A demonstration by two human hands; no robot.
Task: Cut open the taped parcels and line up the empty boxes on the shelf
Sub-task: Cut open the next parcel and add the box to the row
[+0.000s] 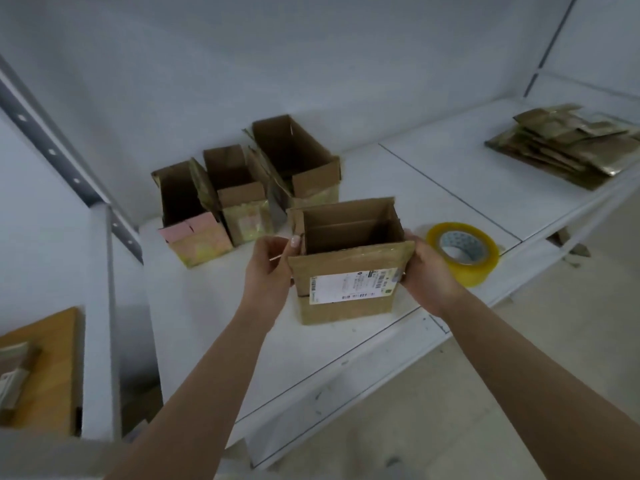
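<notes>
An open, empty cardboard box with a white shipping label stands upright on the white shelf. My left hand grips its left edge, thumb at the top flap, and my right hand grips its right side. Behind it, three opened empty boxes stand in a row: a left box with a pink label, a middle box, and a taller right box. No cutting tool is visible.
A roll of clear yellowish tape lies on the shelf just right of my right hand. Flattened cardboard pieces are piled at the far right. A metal upright stands at left, with a wooden surface beyond it.
</notes>
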